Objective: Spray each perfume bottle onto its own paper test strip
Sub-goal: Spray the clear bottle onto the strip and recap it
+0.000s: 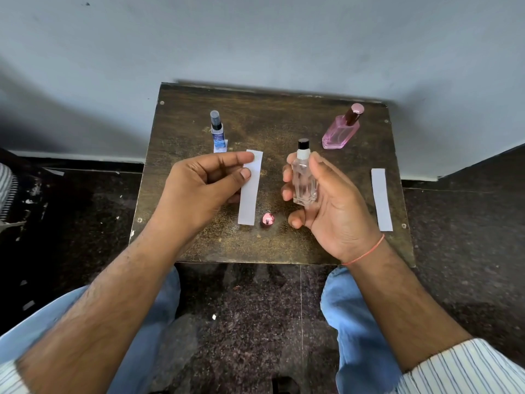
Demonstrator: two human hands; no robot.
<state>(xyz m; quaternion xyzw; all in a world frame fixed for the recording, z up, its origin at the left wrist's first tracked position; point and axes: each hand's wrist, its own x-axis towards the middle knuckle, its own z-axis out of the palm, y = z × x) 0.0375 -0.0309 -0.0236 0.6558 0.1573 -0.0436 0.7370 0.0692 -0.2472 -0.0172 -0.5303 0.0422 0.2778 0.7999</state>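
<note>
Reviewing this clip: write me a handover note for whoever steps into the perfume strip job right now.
Left hand pinches a paper strip near its top, above the table.
Right hand grips the clear bottle, black nozzle up, beside that strip.
Blue bottle stands at the back left on a short strip; whether it is sprayed cannot be told.
Pink bottle stands capped at the back right; a second long strip lies flat on the right.
A pink cap sits near the front.
Left: spray clear bottle, then pink.
</note>
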